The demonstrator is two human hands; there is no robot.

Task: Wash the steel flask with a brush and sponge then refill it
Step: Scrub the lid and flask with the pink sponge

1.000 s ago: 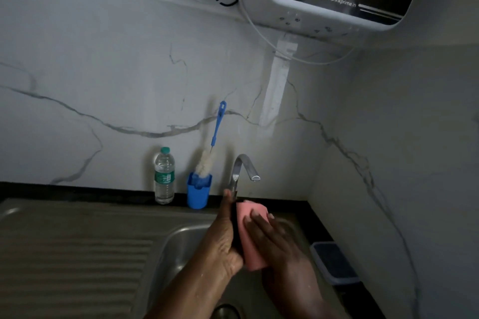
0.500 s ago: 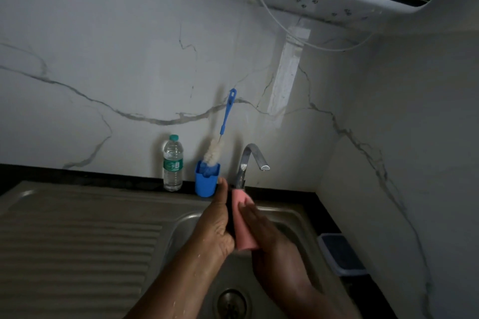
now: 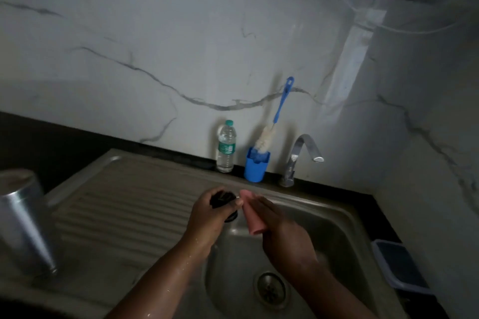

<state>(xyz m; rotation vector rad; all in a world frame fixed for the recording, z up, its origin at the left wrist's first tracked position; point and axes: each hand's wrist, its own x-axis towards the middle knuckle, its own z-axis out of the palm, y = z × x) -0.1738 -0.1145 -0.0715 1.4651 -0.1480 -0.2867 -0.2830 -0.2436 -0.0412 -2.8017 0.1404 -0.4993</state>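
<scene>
Left hand (image 3: 212, 212) curled round black lid (image 3: 223, 201); right hand (image 3: 280, 228) pinching pink sponge (image 3: 252, 217) against it, over sink (image 3: 337, 217).

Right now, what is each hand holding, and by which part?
The left hand grips a dark flask lid around its rim. The right hand holds a pink sponge by its side.

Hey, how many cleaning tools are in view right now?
2. A pink sponge is held in the right hand over the sink; a blue bottle brush stands in the blue holder beside the tap. Others may be out of frame.
</scene>
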